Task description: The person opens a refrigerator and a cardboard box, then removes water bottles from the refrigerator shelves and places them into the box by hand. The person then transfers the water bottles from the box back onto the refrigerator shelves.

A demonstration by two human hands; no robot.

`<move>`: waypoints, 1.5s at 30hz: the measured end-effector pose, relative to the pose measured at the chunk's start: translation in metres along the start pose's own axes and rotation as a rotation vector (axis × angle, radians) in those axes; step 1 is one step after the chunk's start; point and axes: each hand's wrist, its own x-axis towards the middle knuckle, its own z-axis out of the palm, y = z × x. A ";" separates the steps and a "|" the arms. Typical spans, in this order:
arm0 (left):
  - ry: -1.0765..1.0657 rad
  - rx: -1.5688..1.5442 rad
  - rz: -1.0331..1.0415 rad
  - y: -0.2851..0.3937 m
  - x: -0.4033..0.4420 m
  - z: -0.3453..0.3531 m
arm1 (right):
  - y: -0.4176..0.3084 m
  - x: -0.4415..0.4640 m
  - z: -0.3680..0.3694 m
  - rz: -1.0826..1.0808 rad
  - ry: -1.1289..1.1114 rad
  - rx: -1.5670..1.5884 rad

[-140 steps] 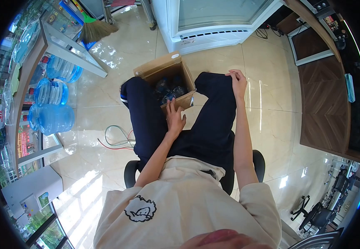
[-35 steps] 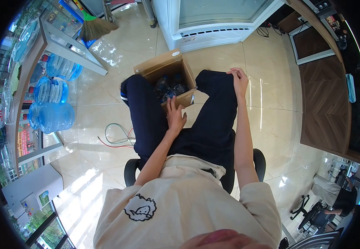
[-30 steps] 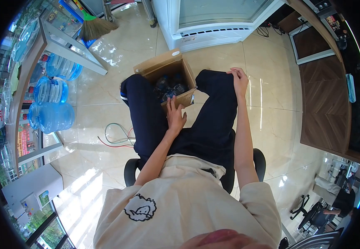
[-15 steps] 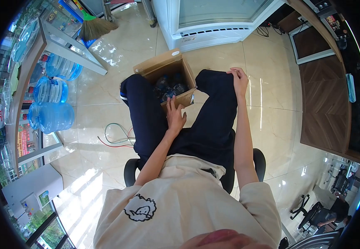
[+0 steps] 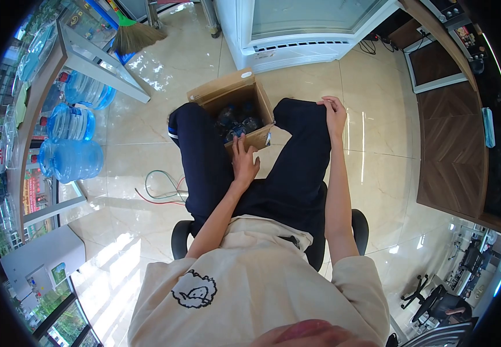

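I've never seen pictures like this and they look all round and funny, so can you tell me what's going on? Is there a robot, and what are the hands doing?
There's no robot here, just a person with two bare hands. The camera is worn on the head and looks down, so you see the person's own shirt and legs. The view bends at the edges.

A cardboard box stands on the shiny floor, with clear plastic bottles inside. The left hand reaches to the box's near edge, fingers by the bottles. I can't tell if it holds one. The right hand rests at the right knee, away from the box.

Further off are big blue water jugs and a broom.
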 end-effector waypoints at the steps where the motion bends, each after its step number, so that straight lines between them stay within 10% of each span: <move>1: 0.004 0.001 0.003 0.000 0.000 0.000 | -0.001 0.000 0.000 0.001 -0.002 0.000; 19: -0.015 0.037 -0.022 -0.001 -0.001 0.002 | 0.009 0.004 0.007 -0.073 -0.023 0.078; 23: 0.010 0.002 -0.019 -0.005 -0.003 0.007 | -0.024 0.019 0.024 -0.131 -0.170 -0.347; 35: -0.007 -0.098 0.005 -0.025 -0.005 0.004 | -0.438 0.171 0.134 -1.313 0.205 -0.984; 45: 0.000 -0.140 0.049 -0.038 -0.012 0.018 | -0.495 0.243 0.167 -1.298 0.199 -1.446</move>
